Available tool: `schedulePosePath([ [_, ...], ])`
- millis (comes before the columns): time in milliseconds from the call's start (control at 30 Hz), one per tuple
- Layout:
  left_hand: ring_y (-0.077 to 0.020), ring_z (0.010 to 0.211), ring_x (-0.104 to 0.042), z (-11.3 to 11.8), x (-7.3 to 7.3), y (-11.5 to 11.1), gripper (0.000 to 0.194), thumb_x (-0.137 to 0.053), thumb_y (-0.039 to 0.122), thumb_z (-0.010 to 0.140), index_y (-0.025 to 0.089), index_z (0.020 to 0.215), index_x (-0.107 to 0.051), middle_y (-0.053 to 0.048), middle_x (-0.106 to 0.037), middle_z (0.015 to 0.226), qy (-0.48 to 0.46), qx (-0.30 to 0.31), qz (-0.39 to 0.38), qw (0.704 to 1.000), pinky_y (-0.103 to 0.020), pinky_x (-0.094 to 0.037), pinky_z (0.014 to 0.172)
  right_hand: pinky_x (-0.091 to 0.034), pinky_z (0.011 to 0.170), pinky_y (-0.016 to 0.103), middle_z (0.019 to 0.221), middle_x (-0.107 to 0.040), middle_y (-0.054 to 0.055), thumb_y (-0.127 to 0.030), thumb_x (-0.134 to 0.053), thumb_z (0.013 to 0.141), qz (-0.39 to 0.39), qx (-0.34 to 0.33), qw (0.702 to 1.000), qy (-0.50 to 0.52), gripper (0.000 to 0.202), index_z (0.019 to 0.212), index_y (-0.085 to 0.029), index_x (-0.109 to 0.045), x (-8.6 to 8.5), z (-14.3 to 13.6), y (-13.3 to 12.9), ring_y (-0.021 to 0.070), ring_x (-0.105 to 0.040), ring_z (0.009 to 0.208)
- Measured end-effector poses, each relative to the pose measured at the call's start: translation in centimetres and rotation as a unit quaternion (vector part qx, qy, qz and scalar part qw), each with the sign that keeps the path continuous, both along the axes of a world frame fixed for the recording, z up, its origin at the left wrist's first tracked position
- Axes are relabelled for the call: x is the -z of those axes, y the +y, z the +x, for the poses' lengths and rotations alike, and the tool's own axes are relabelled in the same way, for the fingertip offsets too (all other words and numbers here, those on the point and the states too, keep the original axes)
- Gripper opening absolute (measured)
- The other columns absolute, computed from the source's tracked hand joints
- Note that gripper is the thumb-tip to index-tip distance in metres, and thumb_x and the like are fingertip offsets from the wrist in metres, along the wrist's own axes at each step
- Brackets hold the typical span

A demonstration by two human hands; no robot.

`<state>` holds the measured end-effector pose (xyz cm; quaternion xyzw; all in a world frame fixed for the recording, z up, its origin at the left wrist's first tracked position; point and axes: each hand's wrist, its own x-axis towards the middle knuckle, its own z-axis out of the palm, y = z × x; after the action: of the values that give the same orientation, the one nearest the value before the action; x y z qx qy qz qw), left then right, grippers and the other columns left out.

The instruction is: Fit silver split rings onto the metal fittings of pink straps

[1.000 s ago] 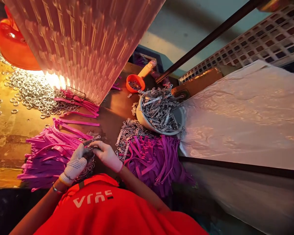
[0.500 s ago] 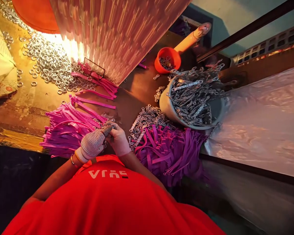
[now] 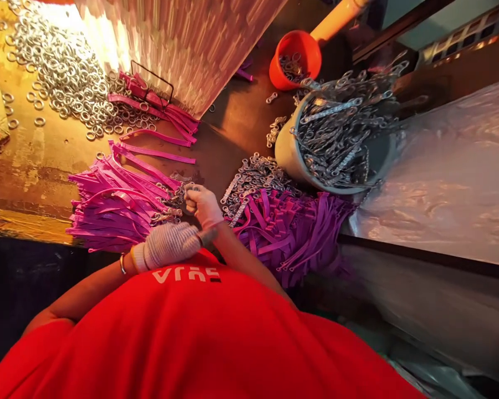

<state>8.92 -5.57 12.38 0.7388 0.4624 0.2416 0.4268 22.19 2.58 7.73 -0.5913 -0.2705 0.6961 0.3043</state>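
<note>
My left hand [image 3: 168, 244], in a white knitted glove, is closed around a short dark tool [image 3: 208, 237] whose blurred end points right, across my right forearm; its exact kind I cannot tell. My right hand [image 3: 203, 205] has its fingers curled together beside the metal ring ends of a pile of pink straps [image 3: 112, 205]. Something small and grey shows at those fingertips, too small to name. Just right of that hand lie a heap of metal chain pieces [image 3: 260, 174] and a pile of purple straps [image 3: 283, 233].
A grey bucket [image 3: 286, 141] full of metal chains stands at the right, with an orange cup [image 3: 278, 77] behind it. Loose metal rings [image 3: 79, 94] spread at the upper left beside a ribbed translucent panel [image 3: 183, 50]. Clear plastic sheeting [image 3: 453, 183] covers the right side.
My hands have separated. The left, with the dark tool, has drawn back toward my body, while the right has shifted slightly away to the ring ends. The camera view has shifted too.
</note>
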Motion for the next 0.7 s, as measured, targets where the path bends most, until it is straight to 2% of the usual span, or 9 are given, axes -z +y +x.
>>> schedulePosePath([
  [67,-0.0184,0.069,-0.067,-0.3,-0.3,-0.3,0.030,-0.049,0.020,0.092,0.012,0.102,-0.076,-0.006,-0.070,0.075,-0.064,-0.046,-0.093,0.993,-0.024,-0.058,0.063,-0.017,0.041,0.020,0.056,-0.045,-0.011,-0.027,-0.066,0.066,0.005,0.001,1.000,-0.009,0.021,0.084,-0.020,-0.056,0.2,1.3,0.6,0.0048,-0.028,0.042],
  [167,-0.0155,0.063,-0.065,-1.8,0.2,0.2,0.038,-0.042,0.026,0.097,0.006,0.109,-0.073,-0.009,-0.073,0.084,-0.180,-0.151,-0.218,0.947,-0.023,-0.055,0.056,-0.026,0.045,0.021,0.062,-0.051,-0.009,-0.029,-0.066,0.070,0.080,-0.078,0.993,-0.043,0.025,0.092,-0.019,-0.062,-1.2,2.8,0.4,0.0065,-0.037,0.047],
  [233,-0.0156,0.063,-0.065,-2.8,1.0,0.8,0.035,-0.049,0.033,0.095,0.009,0.108,-0.071,-0.010,-0.073,0.088,-0.279,-0.204,-0.313,0.885,-0.024,-0.054,0.055,-0.037,0.055,0.021,0.071,-0.058,-0.006,-0.028,-0.068,0.072,0.134,-0.162,0.974,-0.080,0.026,0.096,-0.018,-0.067,-2.5,3.0,-0.3,0.0088,-0.048,0.058],
  [300,-0.0144,0.060,-0.062,-3.2,1.7,1.3,0.032,-0.064,0.039,0.088,0.010,0.100,-0.071,-0.008,-0.071,0.082,-0.340,-0.235,-0.386,0.825,-0.022,-0.049,0.053,-0.046,0.071,0.025,0.083,-0.066,-0.003,-0.027,-0.067,0.074,0.165,-0.228,0.954,-0.103,0.027,0.099,-0.018,-0.069,-3.6,2.6,-1.1,0.0125,-0.057,0.075],
  [367,-0.0117,0.057,-0.058,-3.1,2.1,1.5,0.033,-0.075,0.039,0.080,0.011,0.097,-0.070,-0.004,-0.068,0.076,-0.338,-0.229,-0.396,0.823,-0.020,-0.044,0.051,-0.047,0.085,0.029,0.095,-0.070,-0.001,-0.030,-0.064,0.079,0.189,-0.265,0.939,-0.107,0.028,0.103,-0.018,-0.069,-4.3,2.0,-1.8,0.0162,-0.061,0.089],
  [467,-0.0099,0.057,-0.054,-2.5,2.1,1.5,0.034,-0.081,0.036,0.076,0.013,0.097,-0.067,-0.002,-0.065,0.076,-0.329,-0.224,-0.375,0.837,-0.020,-0.042,0.052,-0.046,0.092,0.031,0.104,-0.070,0.002,-0.032,-0.058,0.085,0.211,-0.276,0.932,-0.106,0.033,0.112,-0.017,-0.067,-4.3,1.6,-2.1,0.0179,-0.062,0.097],
  [600,-0.0090,0.055,-0.050,-2.1,1.2,1.2,0.029,-0.078,0.036,0.079,0.014,0.093,-0.067,-0.001,-0.062,0.072,-0.326,-0.255,-0.377,0.829,-0.020,-0.036,0.050,-0.048,0.080,0.029,0.095,-0.067,0.003,-0.033,-0.049,0.089,0.187,-0.273,0.936,-0.119,0.044,0.127,-0.014,-0.060,-3.1,2.6,-2.0,0.0153,-0.059,0.081],
  [700,-0.0094,0.055,-0.049,-1.8,0.5,0.9,0.028,-0.075,0.038,0.081,0.013,0.091,-0.067,-0.002,-0.061,0.072,-0.331,-0.259,-0.398,0.816,-0.021,-0.035,0.049,-0.047,0.069,0.028,0.084,-0.066,0.001,-0.034,-0.047,0.090,0.167,-0.274,0.937,-0.139,0.040,0.120,-0.014,-0.065,-2.6,3.5,-2.0,0.0136,-0.054,0.067],
])
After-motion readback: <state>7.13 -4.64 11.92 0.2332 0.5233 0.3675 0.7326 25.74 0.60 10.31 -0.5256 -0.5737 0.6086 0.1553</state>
